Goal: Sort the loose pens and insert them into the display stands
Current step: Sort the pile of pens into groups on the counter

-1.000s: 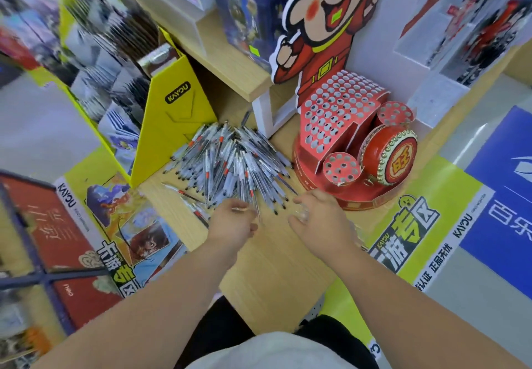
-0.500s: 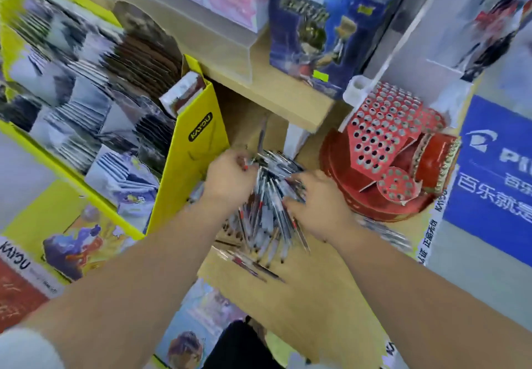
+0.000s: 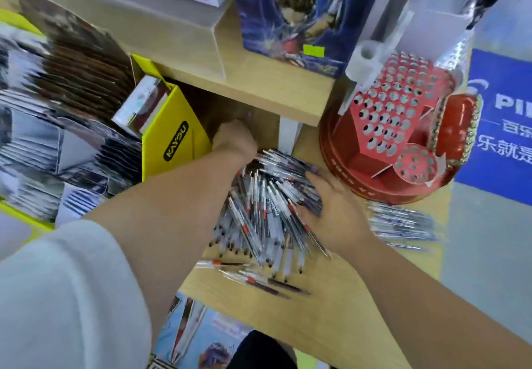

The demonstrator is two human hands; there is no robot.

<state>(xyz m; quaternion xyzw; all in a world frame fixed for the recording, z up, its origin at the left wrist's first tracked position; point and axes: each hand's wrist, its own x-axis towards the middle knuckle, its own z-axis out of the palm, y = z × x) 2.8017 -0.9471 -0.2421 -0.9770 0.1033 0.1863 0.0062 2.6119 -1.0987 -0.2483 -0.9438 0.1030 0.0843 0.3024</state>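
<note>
A heap of loose clear pens (image 3: 267, 210) with red and dark parts lies on the wooden shelf (image 3: 316, 311). My left hand (image 3: 234, 141) reaches past the heap's far end, under the upper shelf; its fingers are hidden, so its grip is unclear. My right hand (image 3: 331, 210) rests flat on the heap's right side, fingers spread over the pens. The red display stand (image 3: 394, 126), full of empty holes, stands to the right of the heap. A smaller bunch of pens (image 3: 403, 224) lies right of my right wrist.
A yellow cardboard display box (image 3: 172, 144) packed with card packs stands left of the heap. An upper wooden shelf (image 3: 259, 86) overhangs the back and carries a blue box (image 3: 288, 8). The shelf's right edge drops to a grey floor with a blue sign (image 3: 501, 126).
The view has swung closer and tilted. Both hands moved forward from the near edge onto the heap; the left one went on past it, under the upper shelf.
</note>
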